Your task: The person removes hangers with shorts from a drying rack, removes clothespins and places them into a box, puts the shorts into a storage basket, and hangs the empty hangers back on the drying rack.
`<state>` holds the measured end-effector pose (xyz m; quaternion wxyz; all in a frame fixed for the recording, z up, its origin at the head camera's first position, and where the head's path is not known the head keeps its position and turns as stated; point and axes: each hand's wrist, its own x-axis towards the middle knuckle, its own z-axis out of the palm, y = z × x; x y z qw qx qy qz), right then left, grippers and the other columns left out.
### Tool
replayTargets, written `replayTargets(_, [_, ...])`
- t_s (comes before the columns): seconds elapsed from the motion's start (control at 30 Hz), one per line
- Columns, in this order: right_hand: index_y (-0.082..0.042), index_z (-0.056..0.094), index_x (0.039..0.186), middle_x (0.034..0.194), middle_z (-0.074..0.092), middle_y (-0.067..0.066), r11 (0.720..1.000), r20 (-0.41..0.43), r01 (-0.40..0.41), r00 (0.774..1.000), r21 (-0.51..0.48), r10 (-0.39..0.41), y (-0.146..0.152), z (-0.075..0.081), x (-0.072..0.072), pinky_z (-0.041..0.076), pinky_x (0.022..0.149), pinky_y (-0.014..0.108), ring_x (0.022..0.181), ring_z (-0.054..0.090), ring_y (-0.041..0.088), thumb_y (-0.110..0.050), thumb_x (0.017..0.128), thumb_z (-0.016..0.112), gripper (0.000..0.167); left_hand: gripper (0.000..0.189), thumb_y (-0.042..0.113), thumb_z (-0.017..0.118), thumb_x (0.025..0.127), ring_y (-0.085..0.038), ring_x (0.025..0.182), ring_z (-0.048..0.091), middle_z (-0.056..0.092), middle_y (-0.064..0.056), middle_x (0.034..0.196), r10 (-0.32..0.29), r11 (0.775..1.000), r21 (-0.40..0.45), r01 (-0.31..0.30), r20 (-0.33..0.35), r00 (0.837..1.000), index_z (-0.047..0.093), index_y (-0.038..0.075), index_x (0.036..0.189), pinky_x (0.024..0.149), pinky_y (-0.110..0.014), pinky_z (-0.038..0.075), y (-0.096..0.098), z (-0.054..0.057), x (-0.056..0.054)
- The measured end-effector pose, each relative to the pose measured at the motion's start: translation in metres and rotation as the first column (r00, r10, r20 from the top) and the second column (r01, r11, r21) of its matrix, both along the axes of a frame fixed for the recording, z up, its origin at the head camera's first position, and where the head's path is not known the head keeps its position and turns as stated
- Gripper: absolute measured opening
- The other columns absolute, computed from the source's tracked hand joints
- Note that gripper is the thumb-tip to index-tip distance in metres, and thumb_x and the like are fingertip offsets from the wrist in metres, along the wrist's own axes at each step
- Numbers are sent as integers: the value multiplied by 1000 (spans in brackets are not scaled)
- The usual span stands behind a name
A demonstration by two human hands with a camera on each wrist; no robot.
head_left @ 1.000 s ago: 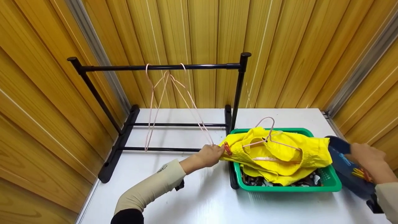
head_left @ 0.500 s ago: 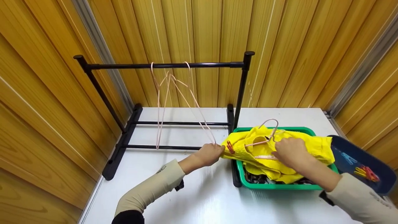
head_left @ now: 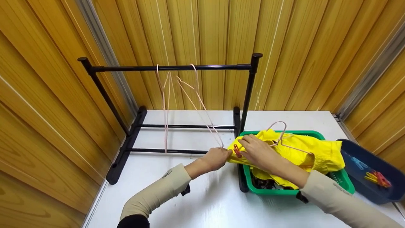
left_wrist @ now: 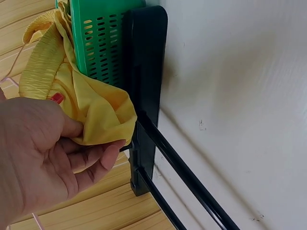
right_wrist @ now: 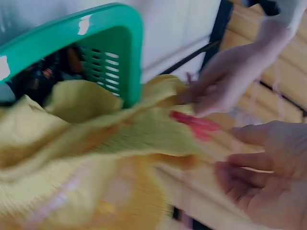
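A yellow garment [head_left: 329, 154] with a gathered elastic band lies over the green basket [head_left: 272, 192], a pink hanger [head_left: 282, 135] inside it with its hook sticking up. My left hand [head_left: 215, 158] pinches the garment's left end between thumb and fingers, as the left wrist view also shows. Close to that end, a red clothespin [head_left: 237, 151] is clipped on the cloth. My right hand [head_left: 258, 152] reaches across the garment beside the clothespin. In the right wrist view, blurred, the right hand's fingers [right_wrist: 249, 134] are parted and hold nothing, just short of the clothespin.
A black rack [head_left: 208, 67] stands at left with pink hangers [head_left: 198, 95] on its bar. Dark patterned cloth [head_left: 269, 183] lies in the basket. At far right, a navy tray [head_left: 379, 158] holds blue clothespins [head_left: 359, 163] and yellow and red ones [head_left: 378, 179]. Wood-look walls enclose the white surface.
My right hand has come from over the navy tray leftward across the garment to the red clothespin. My left hand keeps its pinch on the cloth. The view has shifted slightly.
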<state>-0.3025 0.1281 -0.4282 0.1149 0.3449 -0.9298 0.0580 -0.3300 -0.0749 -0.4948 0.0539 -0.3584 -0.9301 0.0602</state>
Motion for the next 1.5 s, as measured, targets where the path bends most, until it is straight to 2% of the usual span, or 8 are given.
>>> replayTargets(0.13, [4, 66, 129, 121, 67, 19, 990, 138, -25, 989, -142, 45, -2, -21, -18, 55, 99, 48, 113, 63, 33, -20, 98, 68, 39, 9, 11, 66, 92, -18, 84, 73, 75, -1, 90, -2, 1000, 7, 3, -22, 1000, 63, 15, 100, 70, -31, 61, 3, -1, 1])
replayTargets(0.5, [-4, 71, 110, 100, 70, 7, 941, 219, -27, 970, -337, 107, 0, -41, -28, 59, 84, 40, 93, 65, 22, -20, 96, 71, 21, 19, 13, 67, 91, -20, 78, 73, 76, -1, 87, 1, 1000, 13, -1, -26, 1000, 66, 18, 109, 66, -33, 61, 6, -2, 2])
replayTargets(0.73, [-8, 64, 98, 94, 65, 3, 920, 112, -58, 988, -387, 109, -1, -49, -24, 56, 81, 36, 88, 61, 17, -14, 95, 72, 10, 11, 15, 70, 90, -17, 76, 72, 74, 0, 85, -4, 1000, -7, 3, -71, 998, 65, 16, 99, 66, -30, 60, 7, -2, 2])
replayTargets(0.9, [-9, 62, 91, 85, 61, -1, 861, 69, -67, 991, -505, 117, 0, -51, -22, 51, 73, 28, 81, 56, 11, -9, 94, 71, 10, 9, 16, 70, 90, -18, 74, 71, 73, -1, 82, -11, 1000, -13, 10, -84, 996, 64, 15, 97, 63, -30, 59, 7, -2, 2])
replayTargets(1.0, [-9, 63, 92, 85, 61, -2, 827, 84, -49, 990, -560, 115, -1, -42, -22, 51, 73, 27, 82, 57, 11, -9, 96, 68, 7, 7, 17, 68, 92, -18, 74, 71, 73, -2, 83, -3, 999, -41, 0, -88, 996, 63, 15, 97, 63, -30, 59, 7, -1, 2])
replayTargets(1.23, [-1, 62, 120, 111, 65, 13, 888, -108, -83, 993, -452, 38, 4, 4, -23, 59, 88, 36, 99, 65, 23, -7, 101, 60, 20, 9, 15, 68, 91, -20, 73, 71, 72, -3, 81, -8, 1000, -11, 7, -88, 996, 60, 13, 93, 63, -32, 59, 2, 0, 0])
replayTargets(1.4, [8, 56, 128, 111, 59, 23, 891, -346, -128, 938, -435, -34, 34, 51, -41, 62, 78, 35, 90, 67, 30, 6, 99, 56, 29, 10, 15, 69, 91, -22, 73, 70, 72, -4, 83, -4, 1000, 3, 4, -66, 998, 60, 12, 94, 63, -34, 59, 0, 1, -2])
replayTargets(1.5, [9, 55, 133, 114, 57, 27, 896, -398, -60, 907, -441, -136, 68, 74, -58, 62, 80, 39, 92, 68, 35, 6, 100, 55, 34, 8, 14, 68, 91, -22, 74, 70, 72, -4, 83, 4, 1000, 18, -3, -54, 999, 61, 12, 94, 63, -34, 59, -1, 2, -3])
